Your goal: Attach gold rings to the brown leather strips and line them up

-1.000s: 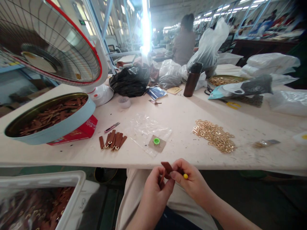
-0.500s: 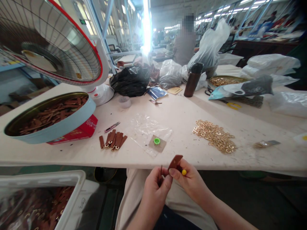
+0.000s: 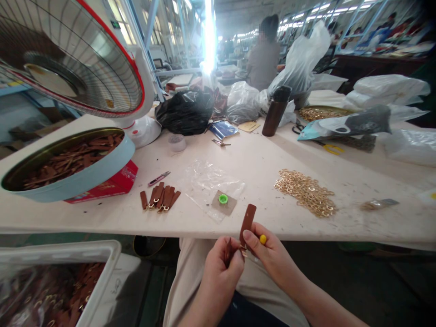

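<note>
Over my lap at the table's front edge, my right hand (image 3: pixel 267 247) pinches a brown leather tab (image 3: pixel 248 220) upright between thumb and fingers. A yellow round-ended object (image 3: pixel 263 239) pokes out of the same hand; the rest of it is hidden. My left hand (image 3: pixel 223 263) is closed on another brown leather piece (image 3: pixel 229 250), mostly covered by the fingers. A bit of gold metal (image 3: pixel 244 252) shows between the hands at the tab's lower end. Beyond them lie a green cap-like piece (image 3: pixel 223 199) on a grey square and a pile of gold rings (image 3: pixel 304 193).
Finished-looking tabs with rings (image 3: pixel 160 197) lie left beside thread snips (image 3: pixel 159 178). A blue tin (image 3: pixel 85 179) of leather tabs rests on a red box, under a fan (image 3: pixel 78 59). A white crate (image 3: pixel 112 268) stands lower left. A dark bottle (image 3: pixel 275 113) stands farther back.
The leather tab in my right hand has turned more upright and risen slightly, showing its broad face. Gold metal now shows between my hands. My left hand has barely moved.
</note>
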A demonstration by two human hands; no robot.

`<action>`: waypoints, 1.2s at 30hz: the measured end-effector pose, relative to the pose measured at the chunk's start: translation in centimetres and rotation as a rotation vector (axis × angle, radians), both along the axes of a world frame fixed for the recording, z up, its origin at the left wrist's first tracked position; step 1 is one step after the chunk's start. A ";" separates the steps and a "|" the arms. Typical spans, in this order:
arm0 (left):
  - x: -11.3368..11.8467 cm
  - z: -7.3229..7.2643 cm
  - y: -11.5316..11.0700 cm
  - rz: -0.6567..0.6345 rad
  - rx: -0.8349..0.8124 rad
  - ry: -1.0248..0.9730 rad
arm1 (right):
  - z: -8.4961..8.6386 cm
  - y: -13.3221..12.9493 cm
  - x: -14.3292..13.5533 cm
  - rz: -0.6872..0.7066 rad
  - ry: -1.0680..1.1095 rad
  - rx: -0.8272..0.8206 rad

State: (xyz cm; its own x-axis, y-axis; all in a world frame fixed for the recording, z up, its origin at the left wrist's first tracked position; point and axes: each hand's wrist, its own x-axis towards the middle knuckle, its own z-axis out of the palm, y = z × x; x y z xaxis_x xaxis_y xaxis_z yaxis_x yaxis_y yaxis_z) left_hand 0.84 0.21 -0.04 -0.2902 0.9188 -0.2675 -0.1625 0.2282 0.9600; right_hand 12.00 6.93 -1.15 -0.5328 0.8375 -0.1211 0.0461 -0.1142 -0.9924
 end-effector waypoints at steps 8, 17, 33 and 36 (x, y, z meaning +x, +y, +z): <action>-1.0 -0.2 -0.5 -0.045 -0.010 -0.111 | -0.6 -0.5 -0.1 -0.040 -0.016 0.128; 0.1 -0.5 -0.3 -0.024 0.057 0.000 | -0.5 -1.2 0.2 -0.080 0.011 0.198; -0.2 -1.4 -0.6 -0.097 0.006 0.061 | -0.7 -0.4 0.6 0.039 -0.100 0.175; -0.3 -1.0 -0.5 -0.064 -0.007 0.051 | -0.4 -0.2 0.5 0.078 -0.064 0.155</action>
State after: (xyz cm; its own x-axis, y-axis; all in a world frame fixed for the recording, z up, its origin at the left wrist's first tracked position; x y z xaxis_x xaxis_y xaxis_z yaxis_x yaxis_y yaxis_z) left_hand 0.57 -0.33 -1.04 -0.2440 0.9342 -0.2601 -0.0978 0.2432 0.9650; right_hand 12.52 6.69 -1.54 -0.5919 0.8055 -0.0290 0.1121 0.0467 -0.9926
